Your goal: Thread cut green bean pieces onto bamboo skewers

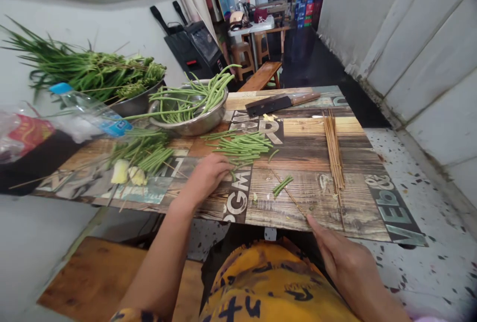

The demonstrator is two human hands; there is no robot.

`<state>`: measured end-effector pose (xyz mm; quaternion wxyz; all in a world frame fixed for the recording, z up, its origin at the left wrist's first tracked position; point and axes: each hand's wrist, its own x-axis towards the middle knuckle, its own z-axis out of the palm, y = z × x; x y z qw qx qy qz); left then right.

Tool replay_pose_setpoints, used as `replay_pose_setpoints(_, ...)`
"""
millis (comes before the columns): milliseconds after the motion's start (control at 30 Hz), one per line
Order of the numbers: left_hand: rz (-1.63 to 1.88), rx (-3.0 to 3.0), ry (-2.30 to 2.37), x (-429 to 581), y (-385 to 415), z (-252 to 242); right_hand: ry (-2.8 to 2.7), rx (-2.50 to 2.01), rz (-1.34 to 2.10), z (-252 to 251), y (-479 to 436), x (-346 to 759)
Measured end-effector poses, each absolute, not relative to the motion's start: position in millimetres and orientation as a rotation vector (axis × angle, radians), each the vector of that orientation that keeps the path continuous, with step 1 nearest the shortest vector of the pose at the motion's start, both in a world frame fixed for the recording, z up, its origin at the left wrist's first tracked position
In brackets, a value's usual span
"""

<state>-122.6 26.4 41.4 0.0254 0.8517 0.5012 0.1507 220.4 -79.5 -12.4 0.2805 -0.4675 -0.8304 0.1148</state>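
Pinching a thin skewer (pixel 298 203) near its end, the right hand (pixel 345 255) has its fingers closed; short green bean pieces (pixel 282 186) sit crosswise partway along it. The left hand (pixel 208 175) curls at the edge of the cut beans (pixel 248 147); whether it grips any cannot be told. The tabletop (pixel 268 202) print shows "GM", "R" and "&"; beyond lie a knife (pixel 270 105) and a bottle (pixel 85 106), its blue label unreadable.

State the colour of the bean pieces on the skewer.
The bean pieces are green; the head view shows them best.
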Motion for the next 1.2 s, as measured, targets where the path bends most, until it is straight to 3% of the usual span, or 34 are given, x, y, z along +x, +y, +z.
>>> replay_pose_setpoints(200, 0.291, 2.703, 1.663, -94, 19, 37, -2.214, -1.234, 0.341, -8, -81, 221)
replay_pose_setpoints(533, 0.804, 2.283, 1.673, -21, 17, 16, -2.316, -1.262, 0.294, -4, -91, 230)
replay_pose_setpoints(1200, 0.918, 2.203, 1.674, -20, 20, 12, -2.332, -1.274, 0.294, 0, -92, 228)
